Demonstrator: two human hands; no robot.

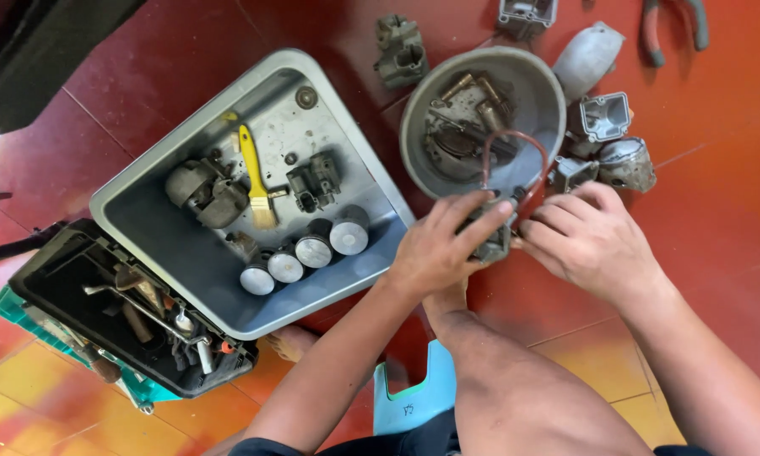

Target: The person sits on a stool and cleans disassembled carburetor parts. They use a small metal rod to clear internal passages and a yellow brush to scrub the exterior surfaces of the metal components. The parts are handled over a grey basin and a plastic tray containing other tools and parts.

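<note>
Metal carburetor part [491,243] (grimy), left hand [437,249], right hand [586,241]

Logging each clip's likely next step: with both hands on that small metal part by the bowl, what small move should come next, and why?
Probably steady the grey metal part with the left hand while the right hand works the reddish hose at its top. Both hands already grip the part, and the hose loops up over the round bowl, seemingly attached.
</note>
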